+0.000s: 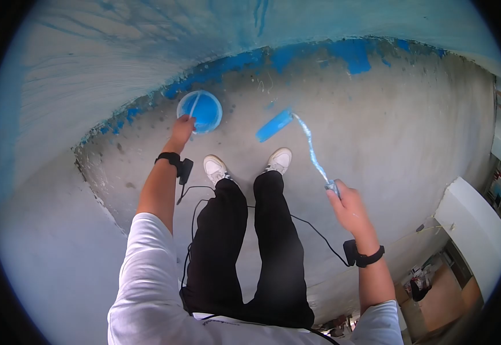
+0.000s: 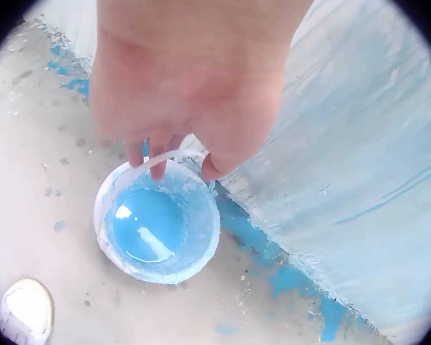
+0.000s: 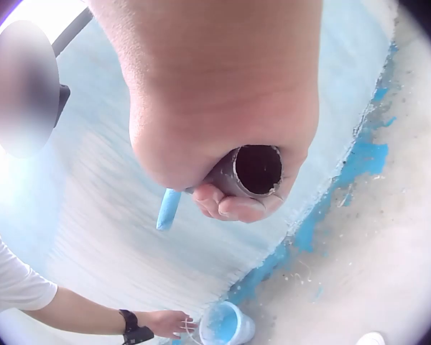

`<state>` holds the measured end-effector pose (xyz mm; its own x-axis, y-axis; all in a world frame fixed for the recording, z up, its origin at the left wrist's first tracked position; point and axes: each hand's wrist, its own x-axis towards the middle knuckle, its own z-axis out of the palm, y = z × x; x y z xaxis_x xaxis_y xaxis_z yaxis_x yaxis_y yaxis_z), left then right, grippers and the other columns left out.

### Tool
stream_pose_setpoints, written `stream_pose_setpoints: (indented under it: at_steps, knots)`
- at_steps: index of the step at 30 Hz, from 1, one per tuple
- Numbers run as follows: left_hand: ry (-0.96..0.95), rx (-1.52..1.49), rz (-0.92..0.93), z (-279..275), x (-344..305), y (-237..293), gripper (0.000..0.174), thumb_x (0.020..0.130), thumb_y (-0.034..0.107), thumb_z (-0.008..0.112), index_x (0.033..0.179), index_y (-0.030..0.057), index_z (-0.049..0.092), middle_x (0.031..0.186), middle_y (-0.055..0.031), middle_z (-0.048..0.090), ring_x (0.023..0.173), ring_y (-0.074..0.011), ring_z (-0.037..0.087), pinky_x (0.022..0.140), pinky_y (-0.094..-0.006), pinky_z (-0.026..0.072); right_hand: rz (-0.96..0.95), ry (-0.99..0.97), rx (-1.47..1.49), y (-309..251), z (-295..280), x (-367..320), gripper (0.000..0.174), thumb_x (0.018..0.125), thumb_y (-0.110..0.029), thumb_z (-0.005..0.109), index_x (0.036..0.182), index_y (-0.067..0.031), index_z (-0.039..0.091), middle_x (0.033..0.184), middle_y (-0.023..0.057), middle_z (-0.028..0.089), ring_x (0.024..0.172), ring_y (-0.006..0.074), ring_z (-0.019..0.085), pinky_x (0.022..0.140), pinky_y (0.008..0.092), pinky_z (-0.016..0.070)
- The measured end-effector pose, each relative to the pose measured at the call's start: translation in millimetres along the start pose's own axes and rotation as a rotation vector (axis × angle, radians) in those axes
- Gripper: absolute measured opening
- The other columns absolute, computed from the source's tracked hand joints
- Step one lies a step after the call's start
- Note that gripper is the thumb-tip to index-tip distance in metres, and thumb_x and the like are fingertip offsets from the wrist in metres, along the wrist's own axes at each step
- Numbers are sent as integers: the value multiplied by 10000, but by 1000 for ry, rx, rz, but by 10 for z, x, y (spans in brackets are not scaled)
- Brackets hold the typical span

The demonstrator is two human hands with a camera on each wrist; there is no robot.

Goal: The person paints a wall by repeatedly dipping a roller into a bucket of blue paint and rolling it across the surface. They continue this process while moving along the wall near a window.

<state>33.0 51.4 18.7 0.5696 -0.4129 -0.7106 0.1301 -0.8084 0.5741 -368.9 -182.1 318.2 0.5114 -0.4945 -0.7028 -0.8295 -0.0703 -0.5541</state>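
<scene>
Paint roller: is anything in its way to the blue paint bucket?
Nothing visible: in the head view, only floor shows between the paint roller and the bucket. The left hand holds the handle over the side away from the roller.

1. And there's the pale blue wall (image 1: 118, 52), sweeping across the far side, streaked with darker runs!
2. Along its foot, bright blue patches (image 1: 351, 56) splash onto the grey floor (image 1: 411, 115), which is dotted with dark spots too.
3. Over on the right, a white block (image 1: 475, 213) stands at an angle.
4. Near right, look, a brown panel (image 1: 443, 302) with a dark bundle (image 1: 419, 287) beside it!
5. Far right edge: small clutter (image 1: 499, 178), too tiny to make out.
</scene>
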Motion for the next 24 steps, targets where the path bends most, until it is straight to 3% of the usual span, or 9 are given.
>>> stream_pose_setpoints:
  at_steps: [2,7,12,17,20,23,24]
  knots:
    - [4,-20,11,17,-263,220,315,870,299,607,974,8,672,754,-104,657,690,-175,609,674,-323,461,8,-69,-80,-31,52,-47,245,968,-252,558,923,-13,532,700,194,587,651,414,559,589,444,441]
    - [-51,-188,53,-349,-1190,758,255,892,260,574,938,18,643,712,-46,582,667,-136,547,630,-296,426,-86,-125,-216,-216,138,-366,281,969,-295,557,922,-19,534,726,205,608,688,422,577,607,479,442]
    - [-321,-258,119,-901,-2215,1315,198,921,230,516,913,53,603,722,5,503,688,-108,469,654,-258,381,-190,-136,-179,-720,170,-805,300,972,-312,551,918,-17,541,739,216,615,707,434,580,621,499,445]
    - [-469,-279,146,-1333,-3037,1911,209,925,253,504,914,58,580,762,-3,521,721,-113,468,685,-263,386,-288,-157,-201,-1278,169,-1113,335,975,-338,537,926,-7,557,767,235,625,749,444,599,647,505,463]
    - [-589,-75,213,-1557,-3499,2320,280,929,319,516,916,48,583,819,-34,576,771,-132,504,725,-290,415,-334,-141,-295,-1525,205,-1313,363,974,-362,528,942,-3,577,794,246,636,772,446,613,668,514,479]
    - [-676,9,214,-1761,-3930,2584,251,944,276,468,964,58,590,836,-19,570,798,-132,500,762,-279,416,-347,-166,-293,-1776,242,-1492,396,968,-385,525,922,0,604,822,256,645,802,452,621,701,525,491]
    - [-665,-41,242,-1783,-4025,2600,314,930,349,523,921,41,589,815,-36,569,769,-142,515,705,-303,423,-365,-153,-302,-1782,275,-1527,396,968,-385,525,922,0,604,822,256,645,802,452,621,701,525,491]
